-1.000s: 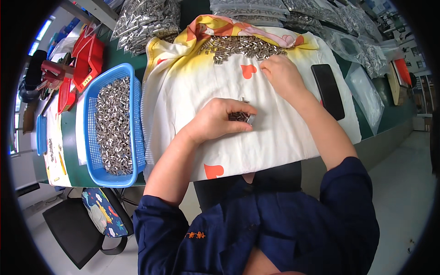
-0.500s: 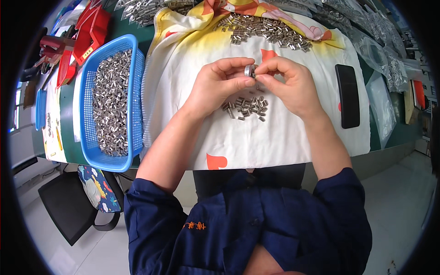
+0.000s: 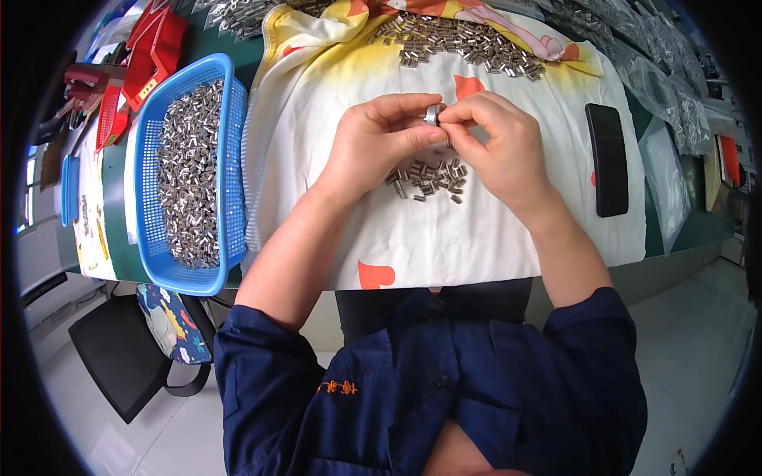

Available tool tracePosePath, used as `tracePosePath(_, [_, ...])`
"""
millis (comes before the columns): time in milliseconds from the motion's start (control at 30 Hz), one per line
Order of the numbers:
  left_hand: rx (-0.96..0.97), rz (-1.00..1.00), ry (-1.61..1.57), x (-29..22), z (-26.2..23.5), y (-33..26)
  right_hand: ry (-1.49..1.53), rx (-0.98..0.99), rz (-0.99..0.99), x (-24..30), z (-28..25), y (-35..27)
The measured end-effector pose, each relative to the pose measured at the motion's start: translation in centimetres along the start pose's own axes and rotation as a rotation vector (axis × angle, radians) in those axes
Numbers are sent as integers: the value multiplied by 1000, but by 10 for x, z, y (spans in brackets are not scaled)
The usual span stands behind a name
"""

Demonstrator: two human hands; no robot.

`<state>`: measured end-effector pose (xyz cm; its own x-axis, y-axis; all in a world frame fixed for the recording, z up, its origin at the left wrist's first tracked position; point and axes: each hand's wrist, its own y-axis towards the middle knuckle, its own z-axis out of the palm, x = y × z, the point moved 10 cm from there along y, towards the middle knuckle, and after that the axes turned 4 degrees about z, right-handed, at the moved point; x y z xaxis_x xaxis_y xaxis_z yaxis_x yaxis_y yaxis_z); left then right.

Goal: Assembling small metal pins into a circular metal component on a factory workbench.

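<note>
Both hands met over the cloth (image 3: 468,246), well in from the worktop's (image 3: 117,246) near edge. A metal ring (image 3: 432,116) was clamped in the left hand (image 3: 361,147), thumb on its near side, index finger on its far side. It showed nearly edge-on: its broad faces appeared to look left and right, its rim running roughly from near to far.

Right hand (image 3: 512,151) came in from the right; thumb and index fingers drew together at the ring's right side. Could not tell whether they pinched anything.

The small heap of metal cylinders (image 3: 432,181) lay just nearer the worktop's near edge than the ring, long axes mixed.

Room: cloth ran from the heap to the near edge, and rightward to the phone (image 3: 607,159). The blue basket (image 3: 232,151) bounded the left; the larger heap (image 3: 464,44) lay toward the far edge.
</note>
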<state>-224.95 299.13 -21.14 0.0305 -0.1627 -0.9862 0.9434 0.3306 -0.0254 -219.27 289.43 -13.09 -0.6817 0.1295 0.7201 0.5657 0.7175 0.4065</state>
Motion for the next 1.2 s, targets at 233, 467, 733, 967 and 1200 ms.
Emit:
tracePosePath(233, [40, -16, -77, 0, 2, 1, 229, 98, 183, -22, 3, 0])
tracePosePath(467, [132, -41, -86, 0, 13, -3, 245, 306, 352, -36, 14, -1])
tracePosePath(733, [183, -66, -34, 1, 19, -4, -235, -70, -187, 13, -9, 98])
tracePosePath(967, [171, -36, 4, 4, 17, -2, -840, 180, -210, -16, 77, 153])
tracePosePath(1200, [134, -1, 6, 4, 11, -1, -651, 221, -250, 16, 34, 152])
